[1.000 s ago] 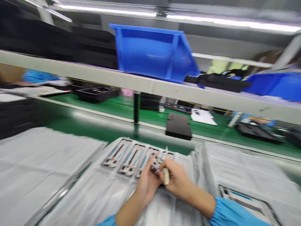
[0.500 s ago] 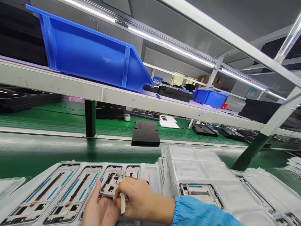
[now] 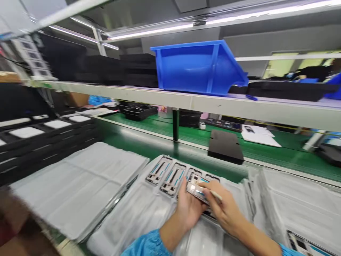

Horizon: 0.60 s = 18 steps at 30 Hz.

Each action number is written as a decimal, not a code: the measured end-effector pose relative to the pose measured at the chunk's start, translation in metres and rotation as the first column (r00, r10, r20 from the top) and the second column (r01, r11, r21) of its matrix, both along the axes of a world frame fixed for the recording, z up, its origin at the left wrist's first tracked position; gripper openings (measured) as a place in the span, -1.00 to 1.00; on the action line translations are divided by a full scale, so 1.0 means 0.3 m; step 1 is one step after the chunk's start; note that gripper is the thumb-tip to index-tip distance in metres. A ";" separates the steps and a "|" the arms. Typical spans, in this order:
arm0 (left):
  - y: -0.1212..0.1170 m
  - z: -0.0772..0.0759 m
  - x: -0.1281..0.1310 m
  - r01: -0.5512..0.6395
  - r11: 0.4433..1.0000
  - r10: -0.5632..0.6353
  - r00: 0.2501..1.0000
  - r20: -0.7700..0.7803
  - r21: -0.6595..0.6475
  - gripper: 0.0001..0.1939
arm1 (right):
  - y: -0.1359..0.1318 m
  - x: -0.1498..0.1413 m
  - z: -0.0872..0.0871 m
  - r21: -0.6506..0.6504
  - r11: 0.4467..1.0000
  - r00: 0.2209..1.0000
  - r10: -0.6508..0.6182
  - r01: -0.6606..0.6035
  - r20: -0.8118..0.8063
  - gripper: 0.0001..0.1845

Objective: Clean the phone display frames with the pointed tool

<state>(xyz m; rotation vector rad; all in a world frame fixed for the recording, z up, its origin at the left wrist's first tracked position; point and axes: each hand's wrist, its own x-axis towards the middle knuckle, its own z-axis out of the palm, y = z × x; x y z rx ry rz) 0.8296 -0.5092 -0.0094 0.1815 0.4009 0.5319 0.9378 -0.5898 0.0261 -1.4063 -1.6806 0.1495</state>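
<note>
My left hand (image 3: 188,208) grips a phone frame (image 3: 196,189) lifted a little above a clear plastic tray (image 3: 144,206). My right hand (image 3: 226,209) is closed on a thin pale stick tool (image 3: 215,194) whose tip rests at the frame. Two more phone frames (image 3: 167,174) lie in the tray's slots just left of my hands. Both sleeves are light blue.
Stacks of clear trays (image 3: 80,185) lie to the left and more (image 3: 293,202) to the right. A black block (image 3: 226,145) sits on the green conveyor (image 3: 149,142). A blue bin (image 3: 198,67) and black trays stand on the shelf (image 3: 202,103) overhead. Black trays (image 3: 39,142) are stacked far left.
The view has swung left. My hands stay together on the same phone frame; the stick tool in my right hand now lies flatter, pointing at the frame.
</note>
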 end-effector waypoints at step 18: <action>0.011 -0.017 -0.016 -0.025 0.999 0.027 0.996 0.086 -0.025 -0.33 | -0.009 -0.011 0.001 -0.070 0.997 0.999 -0.011 0.015 0.051 -0.76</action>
